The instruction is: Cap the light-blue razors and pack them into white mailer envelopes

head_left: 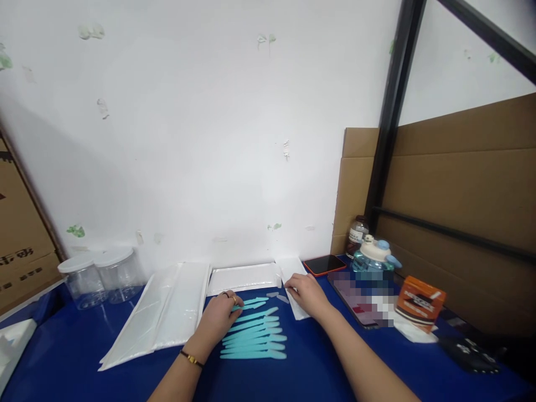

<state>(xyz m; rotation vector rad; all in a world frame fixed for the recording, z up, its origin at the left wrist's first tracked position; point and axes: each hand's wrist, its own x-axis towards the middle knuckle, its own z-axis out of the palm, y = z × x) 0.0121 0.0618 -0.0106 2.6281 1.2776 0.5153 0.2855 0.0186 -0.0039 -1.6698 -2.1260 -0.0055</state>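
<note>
Several turquoise eyebrow razors lie in a row on the blue tabletop, handles to the left and blade ends to the right. At the top of this row my left hand is closed on the handle of an eyebrow razor. My right hand rests at a flat white sheet, its fingertips pinched together near the sheet's left edge; what lies between them is too small to make out. Between the hands are two small translucent caps.
White padded mailers lie at the left, and another white packet sits against the wall. Two clear jars stand behind them. At the right are phones, a water bottle, a brown bottle and an orange box.
</note>
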